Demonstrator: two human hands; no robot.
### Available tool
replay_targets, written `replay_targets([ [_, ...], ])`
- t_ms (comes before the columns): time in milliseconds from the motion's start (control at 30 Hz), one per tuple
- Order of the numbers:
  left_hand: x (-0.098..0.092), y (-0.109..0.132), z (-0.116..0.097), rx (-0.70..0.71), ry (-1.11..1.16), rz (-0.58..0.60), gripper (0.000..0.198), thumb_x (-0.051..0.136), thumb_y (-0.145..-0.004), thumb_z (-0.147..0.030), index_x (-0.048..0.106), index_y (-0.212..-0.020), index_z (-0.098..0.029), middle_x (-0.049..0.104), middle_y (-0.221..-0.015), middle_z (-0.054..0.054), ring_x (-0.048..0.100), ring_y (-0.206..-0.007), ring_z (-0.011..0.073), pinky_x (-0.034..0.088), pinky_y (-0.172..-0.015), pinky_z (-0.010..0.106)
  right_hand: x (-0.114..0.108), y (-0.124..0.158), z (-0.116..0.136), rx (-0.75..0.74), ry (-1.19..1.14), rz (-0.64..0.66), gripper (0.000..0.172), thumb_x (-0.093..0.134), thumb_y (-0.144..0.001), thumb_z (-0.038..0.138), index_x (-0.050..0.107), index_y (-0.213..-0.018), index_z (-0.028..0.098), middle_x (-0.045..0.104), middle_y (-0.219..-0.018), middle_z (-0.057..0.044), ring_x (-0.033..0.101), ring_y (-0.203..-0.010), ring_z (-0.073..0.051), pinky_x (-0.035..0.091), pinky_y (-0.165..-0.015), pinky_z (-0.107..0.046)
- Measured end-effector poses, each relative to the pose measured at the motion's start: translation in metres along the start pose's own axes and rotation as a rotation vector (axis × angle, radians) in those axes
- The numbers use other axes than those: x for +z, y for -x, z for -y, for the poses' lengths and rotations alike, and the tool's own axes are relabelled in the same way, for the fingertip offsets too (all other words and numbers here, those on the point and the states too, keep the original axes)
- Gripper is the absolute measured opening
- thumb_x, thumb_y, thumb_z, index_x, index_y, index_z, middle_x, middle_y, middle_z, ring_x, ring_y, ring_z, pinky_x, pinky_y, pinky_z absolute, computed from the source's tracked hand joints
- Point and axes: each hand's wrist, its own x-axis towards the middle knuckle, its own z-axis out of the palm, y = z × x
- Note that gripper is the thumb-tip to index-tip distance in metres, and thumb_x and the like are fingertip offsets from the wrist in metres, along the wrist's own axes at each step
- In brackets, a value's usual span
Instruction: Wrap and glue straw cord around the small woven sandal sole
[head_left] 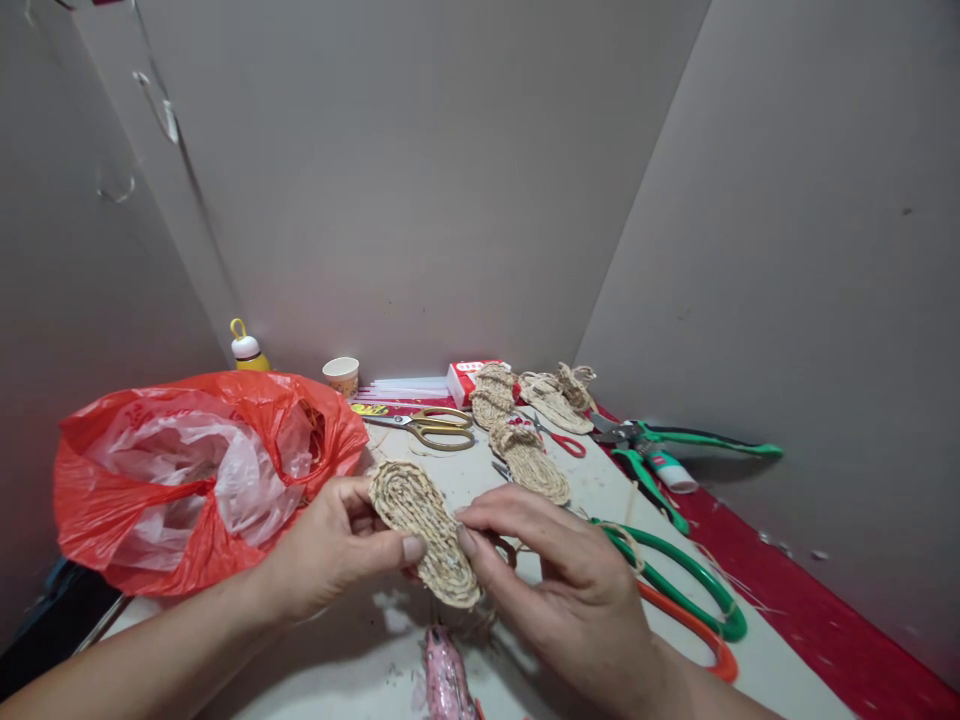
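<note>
A small woven straw shoe sole (424,525), coiled in an oval, is held up in front of me over the table. My left hand (352,545) grips its left side, thumb on the top face and fingers behind. With thumb and forefinger, my right hand (555,580) pinches the sole's right edge. The other right fingers are curled, and what lies behind them is partly hidden. Just below the sole lies a tool with a pink, shiny handle (446,675); its tip is hard to make out.
A red plastic bag (112,490) stands left. Behind are gold-handled scissors (442,430), a paper cup (341,375), finished straw slippers (536,470), red-handled scissors (570,443) and a red-and-white box (461,385). Green pruning shears (705,437) and large green-and-orange handles (731,620) lie right. Grey panels enclose the table.
</note>
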Motion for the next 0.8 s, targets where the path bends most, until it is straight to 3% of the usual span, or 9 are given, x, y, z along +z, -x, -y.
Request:
replay_targets([
  [233, 0.0, -0.001, -0.001, -0.01, 0.039, 0.027, 0.014, 0.079, -0.071, -0.022, 0.071, -0.075, -0.011, 0.069, -0.069, 0.001, 0.059, -0.059, 0.0087, 0.049, -0.061, 0.02, -0.006, 0.003, 0.002, -0.066, 0.061, 0.107, 0.021, 0.063, -0.08, 0.006, 0.062, -0.099, 0.015, 0.066, -0.086, -0.004, 0.064, -0.079, -0.014, 0.053, -0.07, -0.025],
  [367, 0.0, 0.0, 0.002, -0.001, 0.025, -0.014, 0.015, 0.078, -0.072, -0.022, 0.07, -0.079, -0.011, 0.068, -0.071, 0.002, 0.059, -0.061, 0.0096, 0.049, -0.062, 0.021, -0.003, 0.007, 0.008, -0.076, 0.204, 0.182, 0.04, 0.072, -0.071, 0.019, 0.053, -0.106, 0.013, 0.063, -0.09, -0.007, 0.062, -0.081, -0.02, 0.053, -0.07, -0.032],
  [633, 0.012, 0.008, 0.004, 0.049, 0.088, 0.009, 0.021, 0.077, -0.074, -0.019, 0.068, -0.092, -0.013, 0.071, -0.084, 0.004, 0.064, -0.078, 0.0124, 0.05, -0.075, 0.022, 0.004, 0.01, 0.014, -0.008, 0.313, 0.139, 0.033, 0.062, -0.07, 0.013, 0.051, -0.101, 0.015, 0.059, -0.087, -0.007, 0.06, -0.08, -0.02, 0.052, -0.068, -0.031],
  [700, 0.014, 0.01, 0.003, 0.042, 0.111, 0.017, 0.028, 0.077, -0.074, -0.019, 0.066, -0.099, -0.015, 0.071, -0.088, 0.003, 0.065, -0.081, 0.0124, 0.05, -0.078, 0.024, 0.003, 0.01, 0.015, -0.01, 0.325, 0.125, 0.031, 0.061, -0.071, 0.014, 0.05, -0.099, 0.016, 0.059, -0.085, -0.006, 0.061, -0.08, -0.02, 0.053, -0.067, -0.031],
  [800, 0.007, 0.01, -0.002, -0.022, 0.113, 0.11, 0.053, 0.08, -0.069, -0.017, 0.056, -0.117, -0.021, 0.068, -0.092, 0.001, 0.065, -0.083, 0.0132, 0.049, -0.078, 0.025, 0.002, 0.011, 0.014, -0.021, 0.304, 0.114, 0.028, 0.058, -0.071, 0.014, 0.049, -0.097, 0.017, 0.058, -0.08, -0.004, 0.06, -0.072, -0.018, 0.051, -0.061, -0.029],
])
